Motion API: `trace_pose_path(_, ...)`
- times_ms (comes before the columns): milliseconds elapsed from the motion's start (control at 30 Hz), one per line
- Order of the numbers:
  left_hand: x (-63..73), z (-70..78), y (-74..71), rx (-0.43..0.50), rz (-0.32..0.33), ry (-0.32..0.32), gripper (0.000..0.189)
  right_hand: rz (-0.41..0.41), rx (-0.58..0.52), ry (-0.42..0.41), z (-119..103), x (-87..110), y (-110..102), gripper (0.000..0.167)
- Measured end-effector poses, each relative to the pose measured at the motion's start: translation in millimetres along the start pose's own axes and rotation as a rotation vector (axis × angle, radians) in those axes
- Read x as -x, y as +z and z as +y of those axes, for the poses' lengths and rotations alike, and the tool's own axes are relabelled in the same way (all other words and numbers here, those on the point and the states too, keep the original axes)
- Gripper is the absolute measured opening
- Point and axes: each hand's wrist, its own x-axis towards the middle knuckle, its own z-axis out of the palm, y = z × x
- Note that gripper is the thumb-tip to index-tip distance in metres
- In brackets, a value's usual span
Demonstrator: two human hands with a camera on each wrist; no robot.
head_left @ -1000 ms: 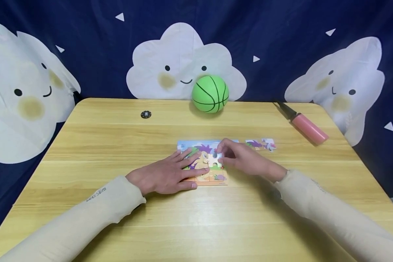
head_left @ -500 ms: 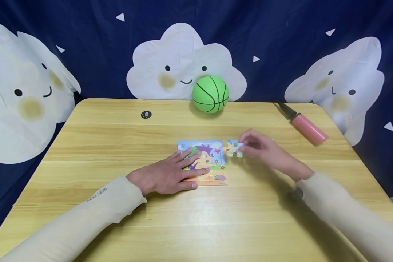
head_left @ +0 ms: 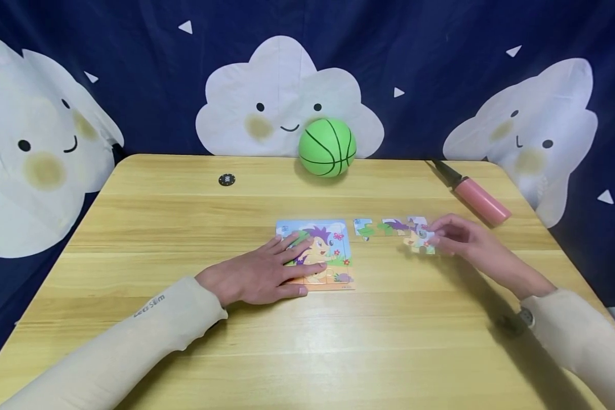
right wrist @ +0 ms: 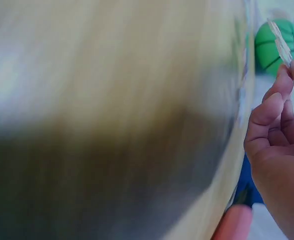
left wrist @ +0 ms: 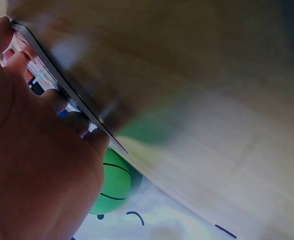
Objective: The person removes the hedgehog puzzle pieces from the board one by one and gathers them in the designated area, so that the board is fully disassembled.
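Note:
My left hand [head_left: 266,269] lies flat with spread fingers across a jigsaw puzzle board [head_left: 338,259] that shows a purple-haired hedgehog, and its fingers cover the board's left part. To the right of the board, my right hand [head_left: 466,239] pinches a jigsaw piece [head_left: 421,242] between thumb and fingertips. The thin edge of that piece [right wrist: 281,44] stands out beyond the fingertips in the right wrist view. Behind it lie other loose pieces: a blue and green one [head_left: 363,228], a purple and green one [head_left: 396,226] and a whitish one [head_left: 417,220] that the held piece overlaps.
A green ball with black lines [head_left: 327,148] sits at the table's back edge. Further left is a black round chip [head_left: 226,180]. A pink hand pump [head_left: 482,200] with a black nozzle lies at the back right. Behind the wooden table [head_left: 307,353] hangs a dark blue cloud-patterned curtain [head_left: 415,45].
My right hand has moved from the board's upper right out to the right, carrying the jigsaw piece to the loose pieces. The left hand has stayed on the board.

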Motion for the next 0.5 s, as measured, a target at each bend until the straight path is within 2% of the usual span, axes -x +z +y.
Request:
trace_pose_path(133,0.0,-0.2,-0.1,-0.002,-0.003,-0.005,0.057,0.009,0.026,0.013,13.1,3.0,-6.0,0.025)
trace_pose_path(333,-0.4,-0.3,0.2,-0.001,-0.004,-0.006,0.057,0.003,0.132,0.003,21.8,4.0,-9.3,0.025)
trace_pose_path(500,-0.6,-0.3,0.4,-0.003,0.001,0.002,0.057,-0.006,0.185,-0.084,24.3,2.7,-9.2,0.019)
